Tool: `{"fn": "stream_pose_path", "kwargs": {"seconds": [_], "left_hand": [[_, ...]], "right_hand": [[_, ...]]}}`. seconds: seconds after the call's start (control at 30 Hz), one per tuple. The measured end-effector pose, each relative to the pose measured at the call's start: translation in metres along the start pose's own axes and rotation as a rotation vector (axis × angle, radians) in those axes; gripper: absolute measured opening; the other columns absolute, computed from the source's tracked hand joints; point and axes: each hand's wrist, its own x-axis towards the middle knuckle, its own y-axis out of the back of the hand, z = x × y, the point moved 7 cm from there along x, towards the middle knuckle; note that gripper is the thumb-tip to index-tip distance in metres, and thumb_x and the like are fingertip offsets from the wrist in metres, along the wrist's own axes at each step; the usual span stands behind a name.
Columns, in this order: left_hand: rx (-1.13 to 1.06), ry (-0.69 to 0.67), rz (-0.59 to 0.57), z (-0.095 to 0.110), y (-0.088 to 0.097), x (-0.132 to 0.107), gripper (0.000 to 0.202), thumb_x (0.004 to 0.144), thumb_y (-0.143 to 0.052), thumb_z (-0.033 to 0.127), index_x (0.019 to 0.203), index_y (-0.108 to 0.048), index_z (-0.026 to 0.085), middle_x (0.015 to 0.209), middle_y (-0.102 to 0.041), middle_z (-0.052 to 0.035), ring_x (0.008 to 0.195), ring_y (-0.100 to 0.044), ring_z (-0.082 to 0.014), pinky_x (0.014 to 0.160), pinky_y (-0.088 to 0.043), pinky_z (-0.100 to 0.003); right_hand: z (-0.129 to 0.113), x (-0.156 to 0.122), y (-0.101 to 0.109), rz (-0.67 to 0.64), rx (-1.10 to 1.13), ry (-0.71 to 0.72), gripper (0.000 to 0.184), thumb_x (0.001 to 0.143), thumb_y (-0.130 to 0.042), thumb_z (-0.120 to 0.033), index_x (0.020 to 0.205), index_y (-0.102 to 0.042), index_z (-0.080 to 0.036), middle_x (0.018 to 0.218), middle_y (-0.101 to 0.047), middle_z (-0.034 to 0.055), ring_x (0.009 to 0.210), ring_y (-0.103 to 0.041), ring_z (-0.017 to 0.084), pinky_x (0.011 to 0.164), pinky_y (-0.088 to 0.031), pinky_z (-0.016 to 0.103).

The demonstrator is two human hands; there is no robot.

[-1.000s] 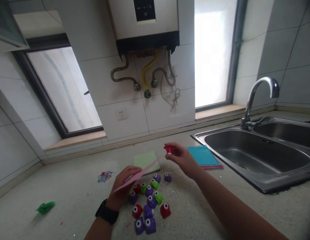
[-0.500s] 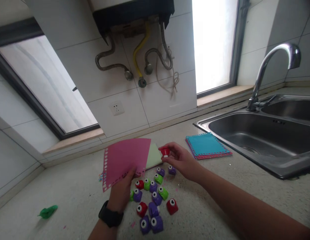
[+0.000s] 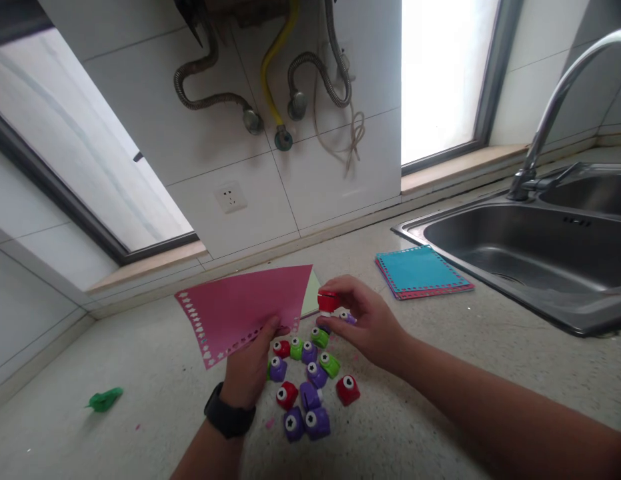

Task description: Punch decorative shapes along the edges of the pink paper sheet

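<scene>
My left hand (image 3: 250, 363) grips a pink sheet of paper (image 3: 245, 303) by its near edge, thumb on top. Small shapes are punched along its left and near edges. Between the thumb and fingers of my right hand (image 3: 367, 323) is a red craft punch (image 3: 328, 302), held just right of the sheet and apart from it. Below the hands, several purple, green and red craft punches lie on the counter, among them a red punch (image 3: 348, 389) and a purple punch (image 3: 317, 423). Pale green paper (image 3: 311, 297) shows partly behind the pink sheet.
A stack of punched sheets with a blue sheet (image 3: 423, 270) on top lies beside the steel sink (image 3: 535, 247). Left on the counter (image 3: 155, 400) is a crumpled green object (image 3: 105, 399). Pipes and a socket (image 3: 230, 197) are on the wall behind.
The pink sheet has tilted and shifted left in my left hand. The red punch has turned in my right hand. My view has dipped lower.
</scene>
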Motion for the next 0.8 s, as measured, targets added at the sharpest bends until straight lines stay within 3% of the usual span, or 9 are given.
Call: {"fn": "stream_pose_path", "kwargs": {"seconds": [0.17, 0.43, 0.57, 0.8], "left_hand": [[-0.025, 0.114, -0.044, 0.002, -0.006, -0.005, 0.03, 0.085, -0.063, 0.047, 0.09, -0.078, 0.021, 0.085, -0.08, -0.0054, 0.082, -0.075, -0.0239, 0.076, -0.057, -0.031], [0.012, 0.058, -0.062, 0.027, -0.008, -0.005, 0.023, 0.089, -0.06, 0.041, 0.086, -0.076, 0.024, 0.09, -0.08, -0.003, 0.086, -0.075, -0.0237, 0.082, -0.058, -0.033], [0.003, 0.125, -0.071, 0.02, -0.007, -0.004, 0.025, 0.089, -0.061, 0.045, 0.087, -0.077, 0.026, 0.093, -0.08, -0.0027, 0.092, -0.074, -0.0248, 0.089, -0.055, -0.035], [-0.029, -0.018, -0.055, 0.014, -0.012, -0.003, 0.024, 0.092, -0.055, 0.037, 0.091, -0.075, 0.024, 0.089, -0.079, -0.0039, 0.086, -0.074, -0.0236, 0.084, -0.057, -0.035]], "right_hand": [[-0.002, -0.001, -0.001, -0.013, -0.026, 0.02, 0.033, 0.083, -0.077, -0.023, 0.109, -0.059, -0.021, 0.105, -0.06, 0.0076, 0.092, -0.064, 0.018, 0.081, -0.058, 0.036], [-0.003, 0.0, -0.002, -0.041, 0.002, 0.005, 0.032, 0.084, -0.076, -0.026, 0.111, -0.058, -0.021, 0.106, -0.062, 0.0085, 0.094, -0.064, 0.019, 0.084, -0.058, 0.038], [-0.004, 0.001, -0.002, -0.05, -0.049, 0.01, 0.033, 0.084, -0.076, -0.026, 0.112, -0.059, -0.02, 0.104, -0.062, 0.0081, 0.092, -0.064, 0.019, 0.082, -0.058, 0.038], [-0.015, 0.002, 0.001, -0.039, -0.149, 0.143, 0.032, 0.083, -0.076, -0.021, 0.111, -0.061, -0.021, 0.104, -0.062, 0.0074, 0.095, -0.062, 0.019, 0.081, -0.056, 0.035]]}}
